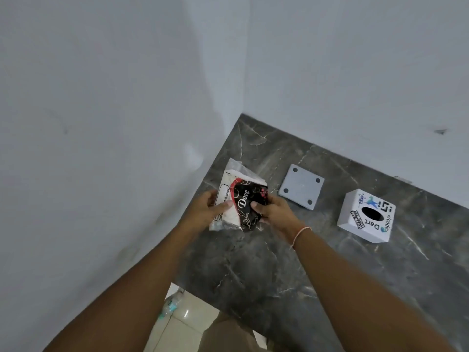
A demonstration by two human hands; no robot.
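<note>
A soft plastic pack of white tissues [237,199], printed black and red with the word Dove, is held just above the dark marble counter [279,262] near its left corner. My left hand [208,208] grips the pack's left side, thumb across its front. My right hand [272,212] grips the right side, thumb on the black print. To the right on the counter stands a white cube-shaped tissue box [365,215] with stickers and an oval hole in its top. Between them lies a flat white square panel [300,186] with a dark dot at each corner.
White walls meet in a corner behind the counter and close off its left side. The counter's front edge runs diagonally at lower middle, with pale floor tiles [182,326] and a crumpled plastic bottle [171,304] below it. A thin cord circles my right wrist.
</note>
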